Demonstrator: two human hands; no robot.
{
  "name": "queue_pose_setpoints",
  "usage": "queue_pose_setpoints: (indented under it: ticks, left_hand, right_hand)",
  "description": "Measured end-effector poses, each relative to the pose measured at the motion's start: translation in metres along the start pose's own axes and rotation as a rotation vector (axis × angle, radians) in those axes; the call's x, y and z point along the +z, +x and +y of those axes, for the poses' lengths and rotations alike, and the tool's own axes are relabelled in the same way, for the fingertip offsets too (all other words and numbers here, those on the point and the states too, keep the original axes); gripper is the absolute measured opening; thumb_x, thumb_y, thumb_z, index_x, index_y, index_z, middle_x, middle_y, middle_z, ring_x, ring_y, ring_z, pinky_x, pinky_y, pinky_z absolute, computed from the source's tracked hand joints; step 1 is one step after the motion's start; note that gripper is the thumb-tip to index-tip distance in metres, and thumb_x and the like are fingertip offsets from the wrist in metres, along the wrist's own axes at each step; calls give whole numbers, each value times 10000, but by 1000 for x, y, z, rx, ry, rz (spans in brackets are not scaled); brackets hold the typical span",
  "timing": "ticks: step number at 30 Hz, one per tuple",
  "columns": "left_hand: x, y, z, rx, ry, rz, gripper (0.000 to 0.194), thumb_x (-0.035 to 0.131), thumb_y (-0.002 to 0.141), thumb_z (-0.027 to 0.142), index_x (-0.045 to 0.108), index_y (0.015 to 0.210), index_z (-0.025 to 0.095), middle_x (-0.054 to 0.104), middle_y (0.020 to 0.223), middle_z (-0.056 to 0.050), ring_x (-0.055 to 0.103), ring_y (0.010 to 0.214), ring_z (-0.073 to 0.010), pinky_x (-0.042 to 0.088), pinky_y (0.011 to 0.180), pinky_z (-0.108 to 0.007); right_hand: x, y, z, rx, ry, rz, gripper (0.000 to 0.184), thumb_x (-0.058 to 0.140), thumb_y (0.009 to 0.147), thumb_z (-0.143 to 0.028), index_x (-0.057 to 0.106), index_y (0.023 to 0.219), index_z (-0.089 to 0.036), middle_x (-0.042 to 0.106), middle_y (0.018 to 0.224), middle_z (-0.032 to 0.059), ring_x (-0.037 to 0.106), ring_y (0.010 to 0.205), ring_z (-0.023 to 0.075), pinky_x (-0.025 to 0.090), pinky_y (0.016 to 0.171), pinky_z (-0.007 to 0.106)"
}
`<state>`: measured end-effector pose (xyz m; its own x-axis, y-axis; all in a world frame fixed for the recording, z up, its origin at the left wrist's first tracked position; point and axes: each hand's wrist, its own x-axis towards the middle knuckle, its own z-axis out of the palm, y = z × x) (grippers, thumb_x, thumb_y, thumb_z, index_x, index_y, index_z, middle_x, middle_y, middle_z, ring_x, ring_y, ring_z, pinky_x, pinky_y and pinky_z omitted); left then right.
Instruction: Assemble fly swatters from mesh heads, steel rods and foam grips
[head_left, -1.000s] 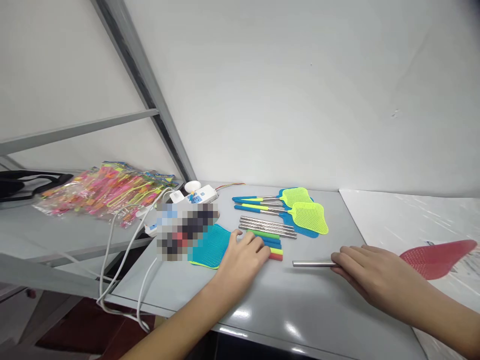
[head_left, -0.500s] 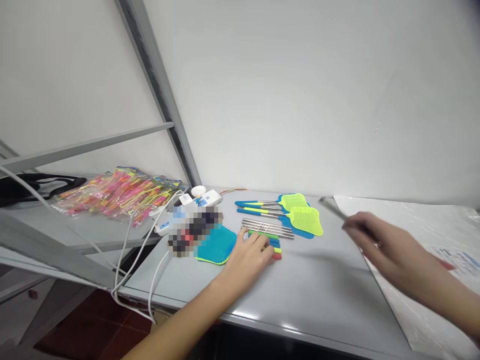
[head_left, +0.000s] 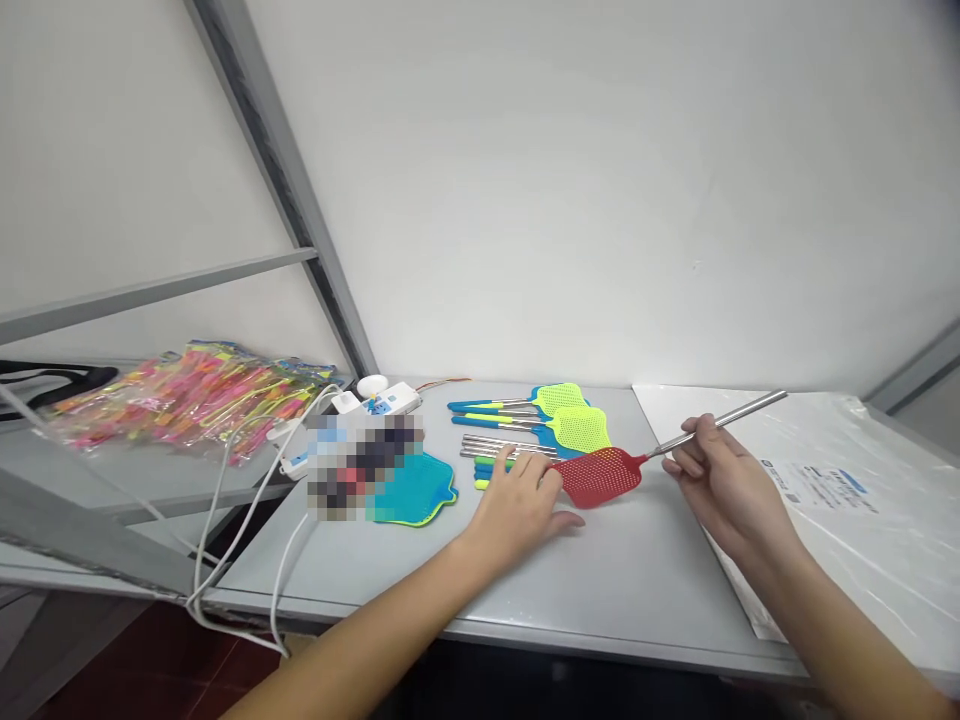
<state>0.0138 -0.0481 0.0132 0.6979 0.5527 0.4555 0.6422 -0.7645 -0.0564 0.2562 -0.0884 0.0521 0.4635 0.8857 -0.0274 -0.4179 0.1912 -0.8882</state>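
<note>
Above the gray table (head_left: 600,590), the red swatter (head_left: 602,475) slants up rightward, probably light. Its perforated head looks flexible; its metal rod (head_left: 754,407) looks rigid and likely slippery. The right hand (head_left: 739,490) pinches the rod. The left hand (head_left: 517,500) arches over coloured handles (head_left: 484,470); whether it grips cannot be told. Advised hold: rod, behind the thin neck.

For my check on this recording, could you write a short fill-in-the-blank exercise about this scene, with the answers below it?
1. The right hand holds a rod with a ____ swatter head at one end.
2. In the picture, the bagged goods lie to the ____ of the power strip.
3. The loose rods lie between the loose handles and the assembled ____.
Missing words: red; left; swatters.
</note>
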Motion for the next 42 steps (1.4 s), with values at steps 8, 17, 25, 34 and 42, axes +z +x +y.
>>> queue_pose_setpoints:
  ticks: [8, 17, 25, 34, 42]
  left_hand:
    - [-25, -35, -29, -83, -91, -128, 522, 710, 711, 651, 575, 906, 187, 571, 1141, -85, 508, 1073, -285, 255, 1063, -559]
    - [-28, -26, -38, 1, -87, -192, 163, 652, 895, 359, 660, 827, 210, 598, 1072, -20, 502, 1038, -224, 254, 1024, -516]
    - [-11, -18, -29, 8, -46, -122, 98, 604, 934, 269, 664, 884, 211, 607, 1120, -38, 512, 1056, -229, 294, 953, -491]
    - [1, -19, -34, 5, -5, -47, 141, 616, 926, 322, 622, 861, 197, 622, 1099, -47, 543, 1018, -225, 309, 937, -479]
    - [-1, -23, -32, -20, -8, -82, 193, 667, 881, 389, 634, 893, 199, 630, 1107, -52, 561, 1021, -241, 295, 969, -503]
  right_hand:
    - [-21, 0, -5, -67, -21, 157, 253, 761, 792, -386, 625, 799, -173, 356, 686, -62, 272, 546, 61, 409, 522, 198]
    - [-27, -9, 21, 13, -127, 143, 283, 745, 795, -412, 590, 759, -178, 293, 587, -88, 284, 487, 57, 385, 496, 215]
    - [-30, -10, 24, 5, -173, 152, 262, 739, 804, -390, 584, 750, -186, 312, 561, -87, 280, 466, 55, 368, 490, 222]
    - [-32, -15, 27, 13, -183, 146, 251, 747, 794, -374, 570, 756, -200, 364, 553, -80, 316, 461, 64, 374, 490, 233]
    - [-31, -16, 27, 6, -189, 118, 260, 752, 783, -376, 567, 772, -194, 391, 593, -80, 306, 462, 55, 377, 477, 227]
